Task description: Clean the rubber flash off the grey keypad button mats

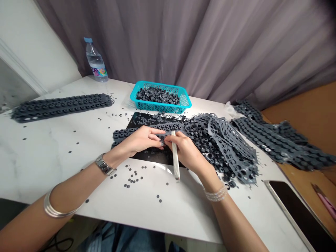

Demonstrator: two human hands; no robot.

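Observation:
My right hand (186,149) is closed around a slim tool with a white-wrapped handle (175,162); its working end is hidden by the fingers. My left hand (143,140) meets it fingertip to fingertip, thumb and index finger pinching something small and dark that I cannot make out. Under and behind both hands lies a dark grey moulded rubber strip (122,133) with rows of round rings, on a black mat (143,154). Beside my right hand is a heap of loose black rubber rings (203,140), with punched-out rubber sheets (233,150) over its right side.
A turquoise basket (187,101) full of small black parts stands behind the mat. Further strips lie at left (63,106) and right (273,138). A water bottle (96,63) stands at the back left, a phone (301,217) front right. Small dark discs (132,180) dot the white table.

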